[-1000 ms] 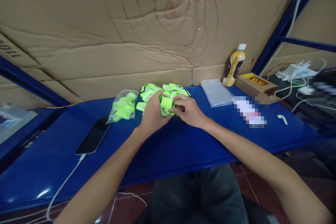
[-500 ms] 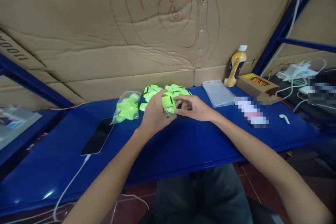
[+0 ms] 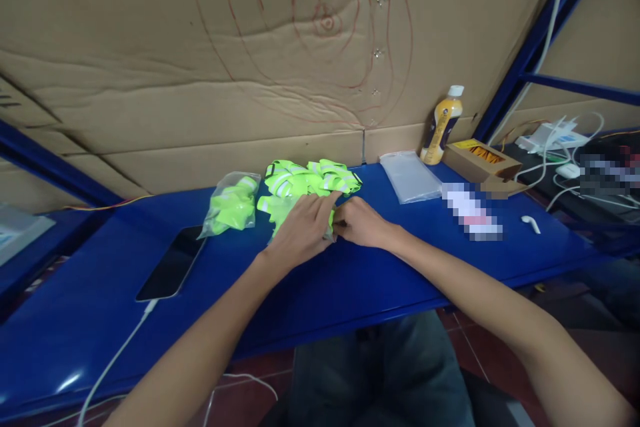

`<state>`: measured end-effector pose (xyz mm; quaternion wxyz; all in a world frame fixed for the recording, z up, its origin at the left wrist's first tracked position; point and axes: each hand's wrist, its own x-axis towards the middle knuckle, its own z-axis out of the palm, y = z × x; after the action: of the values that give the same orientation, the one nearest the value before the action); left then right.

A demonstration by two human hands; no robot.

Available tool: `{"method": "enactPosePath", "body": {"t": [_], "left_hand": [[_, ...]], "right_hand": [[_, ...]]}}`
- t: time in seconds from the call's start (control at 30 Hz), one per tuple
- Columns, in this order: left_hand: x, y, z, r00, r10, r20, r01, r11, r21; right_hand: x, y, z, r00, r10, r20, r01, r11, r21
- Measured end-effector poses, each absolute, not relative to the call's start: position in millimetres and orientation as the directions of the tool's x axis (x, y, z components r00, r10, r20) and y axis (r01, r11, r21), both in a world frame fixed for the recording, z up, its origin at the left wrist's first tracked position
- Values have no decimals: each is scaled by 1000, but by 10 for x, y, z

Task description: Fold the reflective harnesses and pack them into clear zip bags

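Observation:
My left hand (image 3: 306, 225) is closed over a clear plastic bag with a neon-yellow reflective strap (image 3: 277, 208) inside, at the middle of the blue table. Much of that bag is covered by the fingers. At the bag's right end, my right hand (image 3: 364, 221) has its fingers curled and pinched against the edge, close to the left fingertips. Just behind both hands lies a heap of loose neon-yellow straps (image 3: 309, 178) with silvery stripes and black buckles. A filled clear bag (image 3: 231, 205) of the same straps rests to the left.
A phone (image 3: 173, 263) on a white cable lies at left on the blue table (image 3: 320, 303). Toward the right are a stack of clear bags (image 3: 411, 178), a yellow drink bottle (image 3: 442, 127), an open cardboard box (image 3: 480, 161) and a white earbud (image 3: 531, 223). Cardboard stands behind.
The bagged strap has come down from upright in the fingers to lying low at the table. My left hand has turned palm-down over it, and the right hand has closed at its edge.

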<state>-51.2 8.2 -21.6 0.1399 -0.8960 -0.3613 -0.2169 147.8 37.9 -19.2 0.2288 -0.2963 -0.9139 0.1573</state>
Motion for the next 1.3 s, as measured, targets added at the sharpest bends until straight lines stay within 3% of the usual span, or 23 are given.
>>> {"method": "enactPosePath", "body": {"t": [0.13,0.23,0.3,0.37,0.57,0.67,0.73,0.8,0.87,0.93,1.03,1.13,1.2,1.3], "left_hand": [[-532,109,-151,485,634,602,771,-635,47],[-550,113,-98,398,635,662,770,-624,135],[-558,105,-86,397,632,666,748,-643,165],[-565,96,-99,410,633,656,731,-659,178],[-574,98,-186,477,616,627,706,-693,146],[-581,82,-137,448,602,661,670,-715,197],[-595,64,-55,327,633,701,633,-698,334],[-607,52,29,199,677,708,522,-685,508],[-607,52,82,135,736,663,293,-669,683],[-592,62,90,159,801,577,37,-589,807],[-581,108,29,213,836,506,-55,-506,861],[-622,210,-78,164,832,531,122,-551,826],[-640,277,-146,95,843,529,176,-538,824],[-558,291,-201,-15,894,447,56,-446,893]], "right_hand": [[1640,365,44,-717,558,417,307,791,-530],[1681,344,109,-547,518,658,241,850,-469],[1644,341,63,-522,430,737,160,898,-410],[1581,344,-12,-595,391,702,124,908,-401],[1498,338,-74,-749,448,488,199,855,-480],[1560,349,-17,-784,460,417,114,767,-632],[1598,357,20,-706,550,446,45,663,-747],[1595,354,38,-524,649,551,-19,638,-770],[1536,344,17,-344,684,643,-44,672,-739],[1440,337,-44,-290,723,627,-98,629,-771],[1315,347,-154,-374,832,409,-225,346,-911],[1290,364,-189,-399,889,225,-283,115,-952],[1308,363,-170,-359,912,197,-315,81,-946],[1326,353,-137,-230,932,279,-357,186,-915]]}}
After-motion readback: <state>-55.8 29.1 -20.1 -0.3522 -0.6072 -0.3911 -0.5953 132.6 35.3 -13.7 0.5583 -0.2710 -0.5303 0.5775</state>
